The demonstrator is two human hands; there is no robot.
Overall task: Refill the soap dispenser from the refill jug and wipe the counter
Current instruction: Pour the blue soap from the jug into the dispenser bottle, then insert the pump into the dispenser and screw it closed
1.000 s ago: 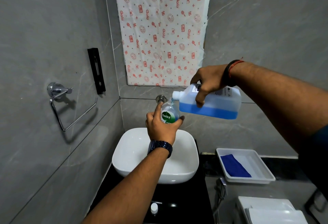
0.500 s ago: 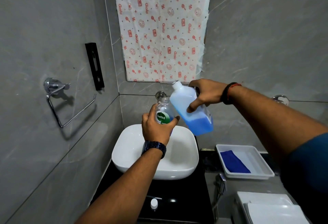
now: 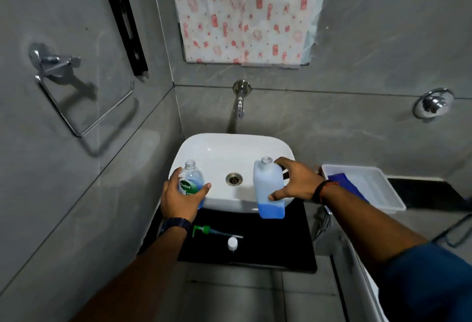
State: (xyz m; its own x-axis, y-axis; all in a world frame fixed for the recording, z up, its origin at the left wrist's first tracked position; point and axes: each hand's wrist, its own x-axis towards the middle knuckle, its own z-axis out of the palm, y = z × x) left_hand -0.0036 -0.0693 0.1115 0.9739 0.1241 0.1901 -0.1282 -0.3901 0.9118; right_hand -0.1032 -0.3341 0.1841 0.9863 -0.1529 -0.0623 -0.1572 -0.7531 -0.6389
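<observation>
My left hand [image 3: 178, 198] grips the clear soap dispenser bottle [image 3: 192, 181], upright and uncapped, by the front left of the white basin [image 3: 212, 148]. My right hand [image 3: 296, 181] holds the white refill jug [image 3: 268, 189] upright over the basin's front right edge; blue liquid fills only its bottom, and its neck is uncapped. On the black counter [image 3: 275, 242] in front of the basin lie the green pump head [image 3: 207, 230] with its tube and a small white cap [image 3: 232, 243]. A blue cloth [image 3: 342, 181] lies in a white tray [image 3: 378, 186] to the right.
A wall tap [image 3: 239, 102] juts over the basin. A chrome towel ring [image 3: 76, 97] and a black bracket [image 3: 125, 25] hang on the left wall. A chrome knob [image 3: 433, 103] is on the right wall. A patterned sheet [image 3: 245, 13] covers the area above the tap.
Both hands came down from chest height to counter level. The jug went from tipped over the dispenser's mouth to upright, and the two bottles moved apart. The camera tilted downward.
</observation>
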